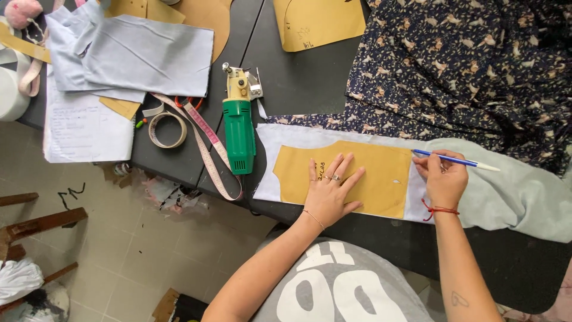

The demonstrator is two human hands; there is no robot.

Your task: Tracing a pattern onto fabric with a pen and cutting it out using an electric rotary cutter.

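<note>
On pale fabric (506, 191), left hand (330, 194) flat on tan card pattern (375, 179); right hand (444, 179) fingers pinching slim pen (456, 160).

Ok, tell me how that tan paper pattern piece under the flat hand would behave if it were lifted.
The tan pattern piece lies dead flat with crisp edges, so it probably holds its shape, bending rather than draping like the pale fabric beneath. It looks thin, so likely light. The left hand pressing it suggests it slides easily on cloth.

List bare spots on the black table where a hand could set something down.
Bare table between the green cutter and the floral fabric. Another strip along the near edge, below the right hand. Crowded: upper left, under grey fabric pieces, tape roll, measuring tape.
</note>
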